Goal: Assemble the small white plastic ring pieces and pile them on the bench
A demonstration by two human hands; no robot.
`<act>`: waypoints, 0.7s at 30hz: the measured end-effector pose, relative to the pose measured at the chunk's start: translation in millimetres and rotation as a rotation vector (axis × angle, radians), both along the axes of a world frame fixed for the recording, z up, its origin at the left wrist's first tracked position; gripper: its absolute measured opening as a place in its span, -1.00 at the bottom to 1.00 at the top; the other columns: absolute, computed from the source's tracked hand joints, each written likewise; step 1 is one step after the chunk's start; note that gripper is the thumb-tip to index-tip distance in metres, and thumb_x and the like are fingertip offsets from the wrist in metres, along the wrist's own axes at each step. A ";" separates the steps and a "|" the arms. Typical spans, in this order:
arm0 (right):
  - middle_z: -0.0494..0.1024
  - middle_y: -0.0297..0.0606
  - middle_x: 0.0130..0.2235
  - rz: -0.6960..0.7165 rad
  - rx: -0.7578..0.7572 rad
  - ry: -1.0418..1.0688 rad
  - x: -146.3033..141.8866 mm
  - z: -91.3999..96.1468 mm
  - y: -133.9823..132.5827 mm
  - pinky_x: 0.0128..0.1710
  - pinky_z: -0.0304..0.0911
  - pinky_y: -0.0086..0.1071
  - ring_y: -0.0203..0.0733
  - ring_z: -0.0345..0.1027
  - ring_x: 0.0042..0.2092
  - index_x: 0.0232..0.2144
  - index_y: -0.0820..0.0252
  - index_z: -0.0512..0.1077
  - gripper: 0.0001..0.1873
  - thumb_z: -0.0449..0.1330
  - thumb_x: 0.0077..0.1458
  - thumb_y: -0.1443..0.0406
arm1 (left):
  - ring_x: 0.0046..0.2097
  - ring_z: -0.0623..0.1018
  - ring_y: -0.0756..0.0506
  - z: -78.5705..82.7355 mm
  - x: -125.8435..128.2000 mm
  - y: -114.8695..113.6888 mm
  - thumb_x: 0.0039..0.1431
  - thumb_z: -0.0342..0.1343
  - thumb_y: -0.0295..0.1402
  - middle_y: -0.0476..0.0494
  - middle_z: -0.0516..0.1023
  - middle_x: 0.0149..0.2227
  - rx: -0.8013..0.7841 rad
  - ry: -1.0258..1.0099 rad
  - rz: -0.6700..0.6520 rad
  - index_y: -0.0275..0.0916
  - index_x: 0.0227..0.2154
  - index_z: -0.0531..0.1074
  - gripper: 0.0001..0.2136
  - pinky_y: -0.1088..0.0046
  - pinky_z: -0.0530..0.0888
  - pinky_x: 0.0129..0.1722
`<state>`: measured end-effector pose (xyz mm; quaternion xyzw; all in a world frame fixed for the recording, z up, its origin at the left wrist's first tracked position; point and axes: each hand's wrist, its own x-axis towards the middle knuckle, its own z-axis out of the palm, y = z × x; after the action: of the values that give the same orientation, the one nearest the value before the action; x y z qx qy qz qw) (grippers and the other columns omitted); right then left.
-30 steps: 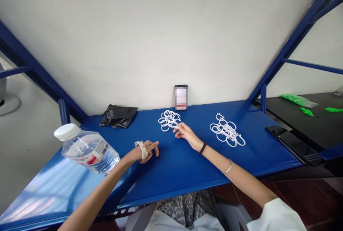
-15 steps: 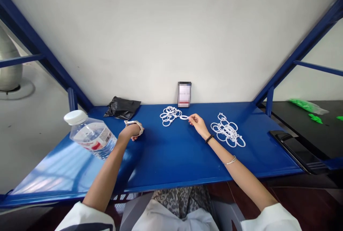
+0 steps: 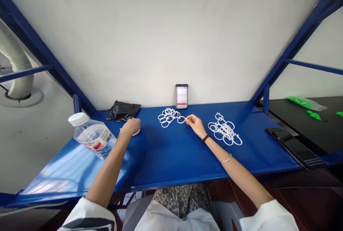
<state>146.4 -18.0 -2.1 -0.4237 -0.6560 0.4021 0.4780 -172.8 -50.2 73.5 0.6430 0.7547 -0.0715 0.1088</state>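
Between its fingertips my right hand [image 3: 195, 124] pinches the edge of a white plastic ring [image 3: 181, 120], one of the open hoops with small knobs at their ends. This ring lies at the right side of a loose pile of white rings [image 3: 166, 117]. A second pile of white rings [image 3: 225, 130] lies to the right of my right forearm. My left hand [image 3: 132, 125] is closed over several white rings [image 3: 137, 132] low at the table, just in front of a black plastic bag [image 3: 124, 110]. Its fingertips are hidden beneath the hand.
A phone [image 3: 182, 96] with a blurred screen leans on the wall behind the blue table [image 3: 171, 163]. A water bottle [image 3: 93, 136] stands left of my left forearm. Another dark phone [image 3: 292, 145] lies at the right edge. Green pieces in a bag [image 3: 305, 103] lie on the black surface beyond.
My left hand has turned over, back upward, and moved toward the black bag; its rings have slid from around the hand to beneath it. The right hand's ring has tilted to show its full circle.
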 end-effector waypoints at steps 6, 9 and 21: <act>0.56 -0.22 -0.34 -0.003 0.072 0.052 -0.4 5.0 -2.4 -0.16 0.34 -0.25 -0.14 0.48 -0.26 -0.34 0.17 0.42 -0.74 0.21 0.07 0.10 | -0.11 0.51 -0.20 -11.1 79.3 5.7 0.04 0.21 -0.25 -0.24 0.53 -0.18 0.399 -0.771 -0.351 -0.23 -0.18 0.45 -0.71 0.35 0.40 -0.06; 0.57 -0.20 -0.30 -0.028 0.075 0.077 1.1 1.6 1.7 -0.13 0.35 -0.25 -0.13 0.49 -0.22 -0.32 0.17 0.44 -0.74 0.25 0.04 0.11 | -0.14 0.50 -0.16 -41.6 118.0 16.0 -0.04 0.28 -0.26 -0.23 0.48 -0.06 0.437 -0.978 -0.449 -0.20 0.04 0.34 -0.46 0.32 0.45 -0.11; 0.57 -0.25 -0.40 0.055 -0.105 0.147 3.3 -17.7 21.7 -0.19 0.39 -0.23 -0.13 0.51 -0.31 -0.33 0.17 0.46 -0.66 0.34 -0.08 0.06 | -0.42 0.44 0.01 -103.9 139.2 47.6 0.17 0.09 -0.30 -0.05 0.46 -0.32 0.581 -0.912 -0.556 -0.22 0.15 0.22 -0.52 0.42 0.47 -0.33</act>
<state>149.7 3.8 -19.9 -0.3993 -0.6084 0.4791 0.4908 -33.6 -2.6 -30.4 0.7853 0.4245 0.3943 0.2183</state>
